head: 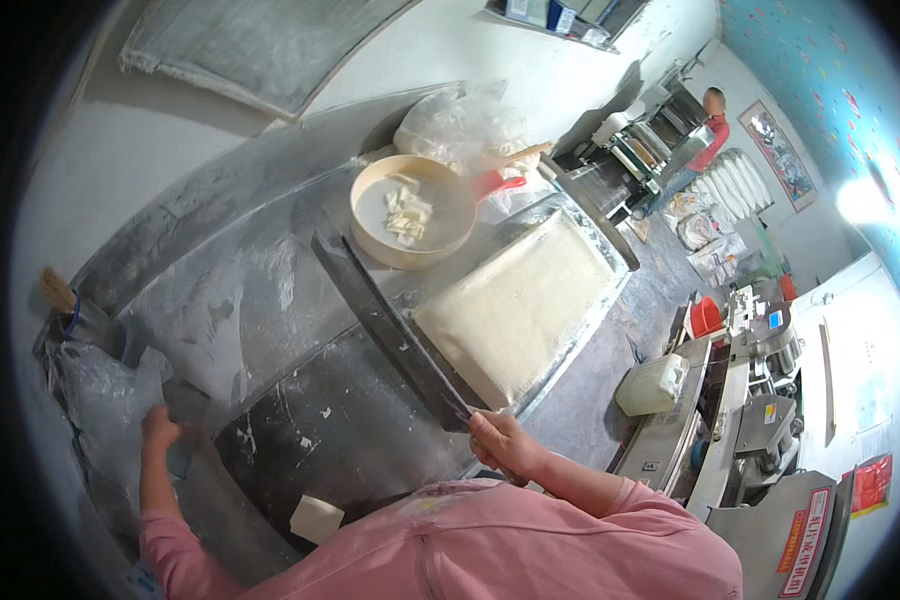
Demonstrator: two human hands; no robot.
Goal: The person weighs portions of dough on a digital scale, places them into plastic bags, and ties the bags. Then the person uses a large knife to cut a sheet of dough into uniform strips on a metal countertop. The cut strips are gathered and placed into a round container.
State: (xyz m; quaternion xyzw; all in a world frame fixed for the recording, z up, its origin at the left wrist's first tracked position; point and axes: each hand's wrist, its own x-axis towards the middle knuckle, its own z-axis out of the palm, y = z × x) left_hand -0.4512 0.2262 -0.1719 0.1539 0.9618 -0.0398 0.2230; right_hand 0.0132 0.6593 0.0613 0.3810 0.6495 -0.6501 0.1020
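Note:
My right hand (499, 446) grips the near end of a long, dark, flat bar (397, 330), perhaps a cutting blade, which slants across the worktable. Just right of the bar lies a thick, pale rectangular stack of dough sheets (529, 300). My left hand (161, 431) is far to the left, by a clear plastic bag (105, 397) at the table's edge. A greyish, blurred flat thing (184, 442) shows beside its fingers; whether the hand holds it is unclear. A small pale square piece (316, 519) lies close to my body.
On the floury table (262, 300) stands a round sieve (412, 255) with dough scraps (409, 210) inside. Behind it are plastic bags (457, 127) and a red-handled tool (502, 184). A brush (58, 289) is at left. Machines (772, 420) line the right; a person (712, 139) stands farther back.

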